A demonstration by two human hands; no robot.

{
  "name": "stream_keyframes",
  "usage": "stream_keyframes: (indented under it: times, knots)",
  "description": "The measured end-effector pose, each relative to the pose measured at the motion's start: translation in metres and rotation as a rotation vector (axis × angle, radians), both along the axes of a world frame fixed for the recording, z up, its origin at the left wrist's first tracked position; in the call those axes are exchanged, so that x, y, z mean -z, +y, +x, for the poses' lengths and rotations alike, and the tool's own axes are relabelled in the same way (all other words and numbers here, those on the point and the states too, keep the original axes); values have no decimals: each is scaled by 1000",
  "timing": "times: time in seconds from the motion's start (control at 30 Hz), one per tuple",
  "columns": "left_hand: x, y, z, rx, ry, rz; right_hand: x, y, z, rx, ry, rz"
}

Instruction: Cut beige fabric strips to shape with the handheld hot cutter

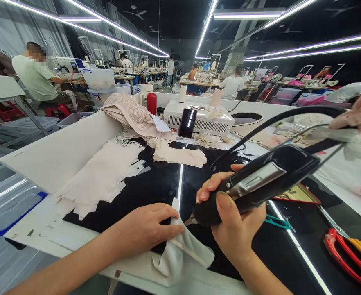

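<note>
Well, the black tabletop spreads widest before me, with a white side board slanting along its left. Toward the back sits the white machine box, and left of it the lace pieces are heaped. Nearer me lies the pile of pale cloth. My right hand is wrapped round the black hand tool, its tip at the small cloth by the table's near edge; my left hand has that cloth between thumb and fingers. The black cable arches across the right side, and the tool partly hides the tray. Red-handled scissors lie at right, then the upright phone and the little teal tool.
</note>
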State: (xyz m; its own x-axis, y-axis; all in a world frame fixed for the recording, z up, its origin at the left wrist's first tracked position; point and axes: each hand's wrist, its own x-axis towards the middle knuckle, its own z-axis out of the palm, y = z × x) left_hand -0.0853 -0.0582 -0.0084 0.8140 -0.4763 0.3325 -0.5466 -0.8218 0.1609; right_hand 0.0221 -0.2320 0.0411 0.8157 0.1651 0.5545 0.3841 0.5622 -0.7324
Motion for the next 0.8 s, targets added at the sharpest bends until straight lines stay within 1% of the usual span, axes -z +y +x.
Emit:
stream_keyframes:
  times: [0.23, 0.4, 0.6, 0.67, 0.8]
  knots:
    - [2, -1, 0, -32, 12, -1, 1, 3, 1, 3, -27, -41]
    - [1, -2, -1, -44, 17, -13, 1, 7, 4, 6, -5, -12]
    - [1, -2, -1, -53, 1, -33, 2, 10, 5, 32, -10, -72]
    - [2, -2, -1, -56, 0, -32, 2, 10, 6, 29, -7, -63]
    - [2, -2, 0, -57, 6, -23, 2, 13, 8, 4, -3, 6]
